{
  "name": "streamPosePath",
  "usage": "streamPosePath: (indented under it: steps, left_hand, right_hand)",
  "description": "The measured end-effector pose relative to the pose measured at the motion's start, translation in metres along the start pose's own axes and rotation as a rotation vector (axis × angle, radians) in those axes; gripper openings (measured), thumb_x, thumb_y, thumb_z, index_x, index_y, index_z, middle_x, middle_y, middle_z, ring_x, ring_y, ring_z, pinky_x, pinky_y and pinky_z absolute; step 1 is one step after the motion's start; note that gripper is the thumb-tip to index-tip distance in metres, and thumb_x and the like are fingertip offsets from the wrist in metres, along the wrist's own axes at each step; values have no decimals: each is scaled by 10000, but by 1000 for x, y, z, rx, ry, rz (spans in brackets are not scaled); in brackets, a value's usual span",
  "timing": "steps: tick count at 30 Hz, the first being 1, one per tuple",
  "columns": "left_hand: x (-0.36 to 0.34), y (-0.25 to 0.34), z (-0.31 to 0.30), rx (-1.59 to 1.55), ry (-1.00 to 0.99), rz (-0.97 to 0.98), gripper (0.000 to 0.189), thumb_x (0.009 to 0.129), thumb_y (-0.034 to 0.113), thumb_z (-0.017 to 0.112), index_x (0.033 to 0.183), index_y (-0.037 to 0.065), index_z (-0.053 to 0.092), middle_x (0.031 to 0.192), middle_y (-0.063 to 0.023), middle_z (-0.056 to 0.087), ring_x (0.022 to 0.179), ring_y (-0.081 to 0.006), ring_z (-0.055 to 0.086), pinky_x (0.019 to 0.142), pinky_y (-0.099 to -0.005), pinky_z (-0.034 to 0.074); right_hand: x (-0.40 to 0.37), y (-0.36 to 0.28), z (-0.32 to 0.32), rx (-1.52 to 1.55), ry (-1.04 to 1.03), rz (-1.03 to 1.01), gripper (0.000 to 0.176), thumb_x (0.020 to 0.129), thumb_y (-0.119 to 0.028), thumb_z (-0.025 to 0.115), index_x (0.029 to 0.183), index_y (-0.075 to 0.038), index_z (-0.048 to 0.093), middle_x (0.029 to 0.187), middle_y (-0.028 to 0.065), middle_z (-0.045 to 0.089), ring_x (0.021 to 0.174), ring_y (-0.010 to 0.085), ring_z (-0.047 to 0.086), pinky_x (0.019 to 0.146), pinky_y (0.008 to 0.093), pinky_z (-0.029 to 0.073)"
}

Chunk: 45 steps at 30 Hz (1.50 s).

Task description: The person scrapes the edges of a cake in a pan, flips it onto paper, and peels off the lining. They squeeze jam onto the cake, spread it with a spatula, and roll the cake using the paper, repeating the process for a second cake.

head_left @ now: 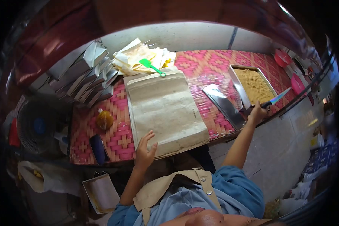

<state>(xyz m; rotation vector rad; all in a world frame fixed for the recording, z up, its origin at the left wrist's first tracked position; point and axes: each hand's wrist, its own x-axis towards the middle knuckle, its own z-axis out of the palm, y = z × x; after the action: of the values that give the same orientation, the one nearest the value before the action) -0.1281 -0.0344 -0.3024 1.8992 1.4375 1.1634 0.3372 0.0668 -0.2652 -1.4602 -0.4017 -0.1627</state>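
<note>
One-handed grip by the right hand (257,113), at right of frame, fingers closed round a knife (280,97); left hand (143,151), lower centre, fingers loosely spread and empty at the edge of paper sheets (164,109), contact impossible to tell. Upper right, just beyond the grip, a tin (237,86) of crumbly golden filling (253,83). Best to hold firmly, blade pointed clear of both wrists. Partly hidden: knife's handle, behind fingers; tin's bottom, under filling.

Stacked tins (81,81) and a filled pan (238,86) suggest a bakery.
</note>
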Motion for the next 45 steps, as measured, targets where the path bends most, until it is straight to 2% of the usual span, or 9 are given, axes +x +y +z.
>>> streamPosePath:
  steps: [6,10,14,17,20,22,30,40,45]
  left_hand:
    - [15,-12,-7,-241,-68,-130,412,912,242,532,1234,-11,494,1285,-167,503,1234,-269,444,1018,-344,333]
    - [23,-20,5,-694,-98,-181,646,963,392,423,1390,-51,225,1365,-212,395,1286,-236,357,1055,-319,258]
    - [8,-20,3,-718,151,-252,598,961,244,455,1397,-37,157,1355,-248,360,1233,-256,402,1031,-333,304]
    - [-4,-15,-4,-537,115,-341,562,899,29,474,1384,-41,199,1332,-235,379,1225,-261,414,1013,-360,344]
    - [2,-36,7,-511,160,-293,524,902,35,475,1368,-48,250,1322,-225,391,1237,-268,404,1020,-361,342]
    - [10,-40,13,-546,158,-339,504,891,17,460,1358,-52,285,1323,-209,399,1252,-259,390,1036,-349,321]
    - [20,-52,30,-648,257,-352,501,869,-5,414,1356,-47,308,1345,-170,403,1245,-225,400,1042,-313,297]
    - [21,-37,29,-684,316,-347,485,865,-21,403,1343,-51,329,1313,-173,439,1223,-220,431,1025,-304,318]
    - [24,-29,27,-661,311,-338,475,860,-34,391,1333,-57,344,1302,-174,452,1211,-220,447,1010,-300,334]
  right_hand:
    - [-73,-39,-41,387,-650,167,217,640,24,561,756,-107,433,724,-35,365,622,79,374,565,208,326]
    - [-133,-61,-34,254,-1102,237,208,647,26,578,747,-107,453,731,-54,385,636,67,384,569,213,339]
    - [-163,-35,-24,232,-1341,235,156,729,-95,638,758,-68,486,713,-35,423,645,73,420,578,235,365]
    - [-144,-48,-10,-233,-1738,-161,258,852,-222,605,1010,-19,590,681,65,522,661,130,498,630,283,422]
    - [-140,-78,19,-41,-1713,-391,267,873,-163,557,1108,-40,590,744,105,568,684,210,554,669,318,447]
    - [-145,-99,49,-116,-1642,-1000,295,874,-149,537,1163,-109,586,814,120,565,737,274,578,702,353,458]
    - [-212,-165,139,-435,-1652,-1689,335,807,-126,569,1107,-266,620,952,85,532,854,249,622,670,379,515]
    - [-165,-181,165,-874,-1783,-1773,213,806,-128,565,959,-218,683,930,65,571,828,261,640,672,397,516]
    - [-162,-194,143,-1317,-1511,-1978,147,812,-161,586,895,-115,699,1007,52,612,849,215,646,600,367,485]
